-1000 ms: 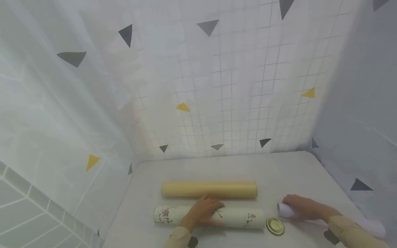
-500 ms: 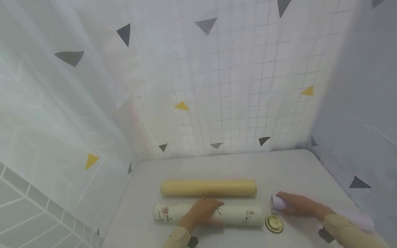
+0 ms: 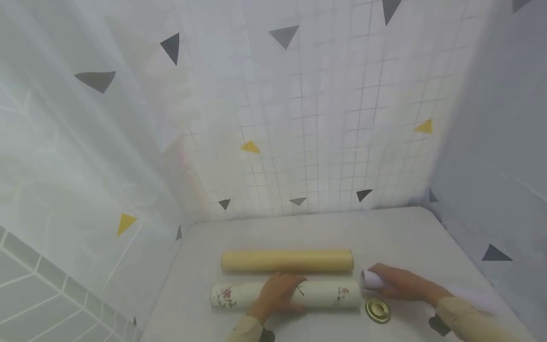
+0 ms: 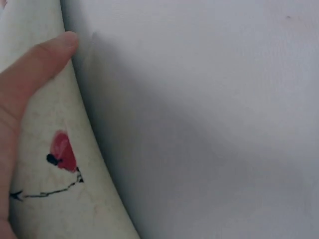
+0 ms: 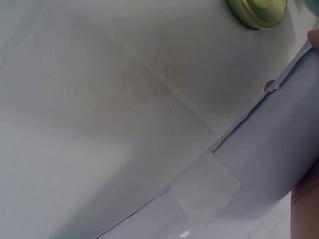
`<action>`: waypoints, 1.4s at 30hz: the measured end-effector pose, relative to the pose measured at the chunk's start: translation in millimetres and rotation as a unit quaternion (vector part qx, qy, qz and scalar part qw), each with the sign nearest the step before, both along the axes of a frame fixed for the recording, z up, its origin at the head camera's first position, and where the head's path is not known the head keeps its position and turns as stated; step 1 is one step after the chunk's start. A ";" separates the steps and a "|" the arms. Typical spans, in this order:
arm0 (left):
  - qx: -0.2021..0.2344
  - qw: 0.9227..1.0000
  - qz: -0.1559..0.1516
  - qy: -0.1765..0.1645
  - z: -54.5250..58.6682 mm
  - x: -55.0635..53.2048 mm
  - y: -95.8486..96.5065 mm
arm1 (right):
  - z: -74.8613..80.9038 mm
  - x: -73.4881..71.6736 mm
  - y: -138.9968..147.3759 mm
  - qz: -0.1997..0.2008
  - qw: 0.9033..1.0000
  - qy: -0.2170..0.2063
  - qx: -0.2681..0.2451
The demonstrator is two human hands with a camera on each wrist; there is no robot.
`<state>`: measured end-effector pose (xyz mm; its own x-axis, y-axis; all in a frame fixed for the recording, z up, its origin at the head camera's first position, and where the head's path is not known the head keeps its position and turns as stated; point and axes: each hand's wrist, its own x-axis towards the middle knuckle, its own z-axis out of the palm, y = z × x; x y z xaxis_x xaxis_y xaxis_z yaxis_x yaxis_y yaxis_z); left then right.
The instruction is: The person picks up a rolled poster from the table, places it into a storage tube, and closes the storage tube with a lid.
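Note:
A white cardboard tube printed with flowering branches (image 3: 322, 294) lies across the table, and my left hand (image 3: 277, 295) grips it near its middle. In the left wrist view the thumb (image 4: 47, 59) lies along the tube's near side. My right hand (image 3: 399, 282) holds a rolled sheet of white paper (image 3: 372, 279) close to its front end, which sits just off the tube's right end. A whitish piece of tape (image 5: 205, 186) crosses the paper's edge in the right wrist view. Just below that end rests a round gold-coloured lid (image 3: 378, 310).
Behind the printed tube, roughly parallel to it, lies a yellow tube (image 3: 286, 261). The white tabletop (image 3: 307, 232) meets a pale wall (image 3: 299, 166) with grid lines and triangles, with side walls left and right.
My right hand has moved left with the paper roll, bringing its front end close to the printed tube's right end. The left hand keeps its hold on the tube.

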<state>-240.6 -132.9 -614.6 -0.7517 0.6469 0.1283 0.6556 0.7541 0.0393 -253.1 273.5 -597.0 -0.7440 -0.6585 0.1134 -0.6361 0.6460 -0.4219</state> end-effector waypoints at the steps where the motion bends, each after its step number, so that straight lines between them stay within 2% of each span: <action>1: 0.001 1.000 0.001 0.002 1.1 -0.4 -0.1 | 0.4 0.4 -2.0 0.007 1.000 0.006 -0.006; 6: -0.009 1.000 0.001 0.019 1.8 -4.9 0.5 | -0.1 6.6 -8.8 0.000 1.000 0.025 -0.003; 13: -0.003 1.000 0.016 0.020 4.3 -6.7 4.0 | 4.8 5.7 -14.1 -0.036 0.999 -0.007 0.032; 17: -0.002 1.000 0.020 0.019 4.6 -6.5 3.3 | 10.4 8.1 -14.6 -0.021 1.000 0.009 0.013; 21: 0.002 1.000 0.023 0.021 3.5 -6.7 0.9 | 13.3 10.2 -16.9 -0.013 1.000 0.000 0.003; 24: 0.006 0.999 0.023 0.022 2.7 -6.9 -0.2 | 12.1 10.0 -18.2 -0.016 1.000 -0.004 -0.002; 30: 0.005 0.999 0.024 0.021 1.2 -7.0 -1.3 | 8.1 9.0 -20.4 -0.001 1.000 0.015 -0.022; 34: 0.015 0.999 0.026 0.010 2.6 -7.0 -0.5 | 4.9 7.5 -22.0 0.004 1.000 0.019 -0.023; 37: 0.026 0.999 0.027 0.003 5.3 -6.7 0.3 | 3.1 6.3 -22.1 0.005 1.000 0.018 -0.022; 42: 0.031 0.999 0.026 0.011 7.4 -7.9 -0.5 | 6.3 5.8 -25.2 0.014 1.000 0.005 -0.027</action>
